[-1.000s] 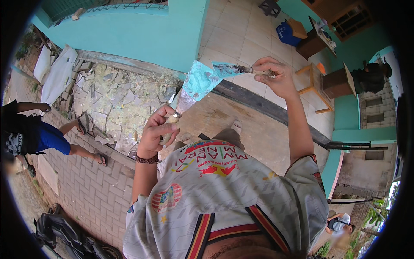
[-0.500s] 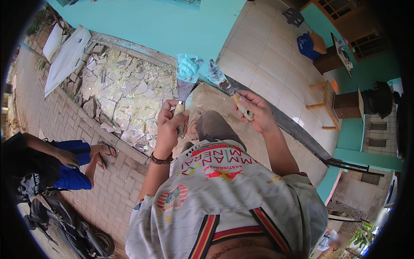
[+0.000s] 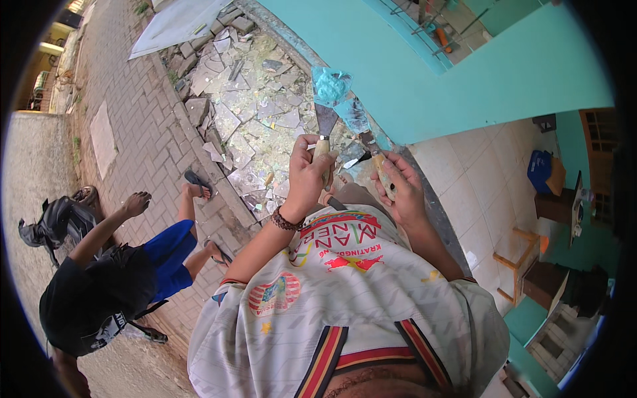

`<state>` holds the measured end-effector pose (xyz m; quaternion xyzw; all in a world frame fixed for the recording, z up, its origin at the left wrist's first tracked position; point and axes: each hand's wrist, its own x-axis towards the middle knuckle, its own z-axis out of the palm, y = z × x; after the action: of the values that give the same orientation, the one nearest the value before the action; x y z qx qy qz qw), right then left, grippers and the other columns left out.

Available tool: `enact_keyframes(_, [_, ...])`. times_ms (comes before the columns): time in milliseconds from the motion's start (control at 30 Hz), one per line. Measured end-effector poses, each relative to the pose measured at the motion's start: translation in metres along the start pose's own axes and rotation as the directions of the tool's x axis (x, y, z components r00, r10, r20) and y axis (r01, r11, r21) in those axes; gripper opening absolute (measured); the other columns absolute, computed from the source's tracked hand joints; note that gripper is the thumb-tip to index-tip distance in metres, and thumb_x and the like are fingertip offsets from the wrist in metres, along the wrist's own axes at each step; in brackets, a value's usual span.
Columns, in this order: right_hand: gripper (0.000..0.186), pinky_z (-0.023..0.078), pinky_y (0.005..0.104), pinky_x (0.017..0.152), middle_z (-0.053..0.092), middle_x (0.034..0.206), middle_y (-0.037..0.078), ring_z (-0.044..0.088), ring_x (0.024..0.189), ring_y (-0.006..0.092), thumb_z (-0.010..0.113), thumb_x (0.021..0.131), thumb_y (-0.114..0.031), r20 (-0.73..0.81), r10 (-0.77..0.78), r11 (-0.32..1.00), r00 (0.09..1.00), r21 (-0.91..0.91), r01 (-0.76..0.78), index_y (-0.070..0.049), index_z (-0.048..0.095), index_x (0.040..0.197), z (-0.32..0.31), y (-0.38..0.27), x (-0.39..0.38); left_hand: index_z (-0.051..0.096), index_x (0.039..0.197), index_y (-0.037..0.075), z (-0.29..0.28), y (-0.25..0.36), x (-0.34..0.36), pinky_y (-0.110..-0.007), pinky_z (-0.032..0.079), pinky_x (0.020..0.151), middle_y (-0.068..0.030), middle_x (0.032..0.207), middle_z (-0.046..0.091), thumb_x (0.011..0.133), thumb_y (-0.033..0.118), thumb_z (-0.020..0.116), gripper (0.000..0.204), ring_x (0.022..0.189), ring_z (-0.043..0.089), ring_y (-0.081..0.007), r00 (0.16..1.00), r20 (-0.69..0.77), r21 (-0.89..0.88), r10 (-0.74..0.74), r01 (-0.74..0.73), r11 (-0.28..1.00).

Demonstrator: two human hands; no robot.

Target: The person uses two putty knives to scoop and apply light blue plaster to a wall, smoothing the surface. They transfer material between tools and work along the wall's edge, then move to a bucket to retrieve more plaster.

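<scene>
My left hand (image 3: 310, 174) is closed round the pale wooden handle of a putty knife (image 3: 326, 121). A thick lump of turquoise putty (image 3: 332, 85) covers the front of its wide blade. My right hand (image 3: 402, 184) grips the worn handle of a second putty knife (image 3: 379, 166), whose blade is smeared with the same turquoise stuff. The two blades point away from me, tips close together; whether they touch I cannot tell. Both tools are held up in front of my body, near the turquoise wall (image 3: 451, 93).
Broken tiles and rubble (image 3: 252, 123) fill a strip beside the wall. Left of it runs a paved path (image 3: 142, 132), where a person in blue shorts (image 3: 174, 268) walks near a parked motorbike (image 3: 56, 229). On the right are a tiled porch floor (image 3: 458, 166) and a wooden stool (image 3: 514, 262).
My body and view have turned left, and more of the wall's window shows. Both putty knives are still in my hands. The person on the path has stepped forward, arm reaching out.
</scene>
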<state>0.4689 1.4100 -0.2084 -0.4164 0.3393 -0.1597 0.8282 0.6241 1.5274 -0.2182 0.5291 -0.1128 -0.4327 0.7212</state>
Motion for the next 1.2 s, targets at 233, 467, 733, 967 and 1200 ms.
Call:
enact_keyframes(233, [0.029, 0.032, 0.0192, 0.04, 0.059, 0.082, 0.007, 0.044, 0.052, 0.0056, 0.053, 0.094, -0.02, 0.11, 0.008, 0.999, 0.994, -0.054, -0.002, -0.003, 0.051, 0.117, 0.099, -0.047, 0.127, 0.036, 0.106, 0.006, -0.046, 0.063, 0.091, -0.024, 0.034, 0.036, -0.0049, 0.063, 0.052, 0.083, 0.001, 0.053, 0.029, 0.04, 0.044, -0.0106, 0.983, -0.162, -0.065, 0.089, -0.101, 0.993])
enact_keyframes(467, [0.031, 0.034, 0.0193, 0.043, 0.057, 0.084, 0.005, 0.045, 0.055, 0.0056, 0.054, 0.093, -0.021, 0.19, 0.025, 0.991, 0.981, -0.135, 0.001, -0.003, 0.051, 0.119, 0.21, -0.043, 0.257, 0.036, 0.109, 0.007, -0.154, 0.133, 0.203, -0.024, 0.036, 0.04, -0.0059, 0.072, 0.054, 0.085, 0.007, 0.054, 0.03, 0.045, 0.048, -0.0129, 0.967, -0.203, -0.082, 0.156, -0.176, 0.981])
enact_keyframes(733, [0.03, 0.034, 0.0191, 0.042, 0.059, 0.086, 0.007, 0.046, 0.056, 0.0063, 0.052, 0.093, -0.017, 0.11, -0.101, 0.994, 0.989, -0.039, 0.106, -0.002, 0.049, 0.119, 0.359, 0.005, 0.461, 0.032, 0.112, 0.006, -0.358, 0.217, 0.387, -0.025, 0.037, 0.041, -0.005, 0.07, 0.05, 0.085, 0.006, 0.053, 0.034, 0.048, 0.051, -0.0148, 0.994, 0.013, 0.033, 0.113, -0.113, 0.993])
enact_keyframes(967, [0.034, 0.031, 0.0188, 0.041, 0.057, 0.086, 0.006, 0.044, 0.056, 0.0052, 0.056, 0.092, -0.022, 0.038, -0.012, 0.996, 0.999, -0.088, 0.015, -0.002, 0.051, 0.12, 0.459, -0.021, 0.592, 0.033, 0.112, 0.006, -0.464, 0.31, 0.497, -0.026, 0.038, 0.039, -0.0058, 0.072, 0.051, 0.086, 0.006, 0.053, 0.033, 0.049, 0.052, -0.0159, 0.999, 0.013, -0.007, 0.043, -0.042, 0.999])
enact_keyframes(1200, [0.03, 0.031, 0.0194, 0.041, 0.058, 0.084, 0.005, 0.045, 0.057, 0.0054, 0.057, 0.091, -0.024, 0.145, 0.118, 0.993, 0.982, -0.019, -0.116, -0.004, 0.053, 0.113, 0.588, -0.019, 0.785, 0.036, 0.11, 0.007, -0.588, 0.39, 0.617, -0.024, 0.038, 0.039, -0.0062, 0.076, 0.053, 0.085, 0.005, 0.053, 0.03, 0.05, 0.054, -0.0147, 0.988, -0.13, -0.009, 0.083, -0.085, 0.996])
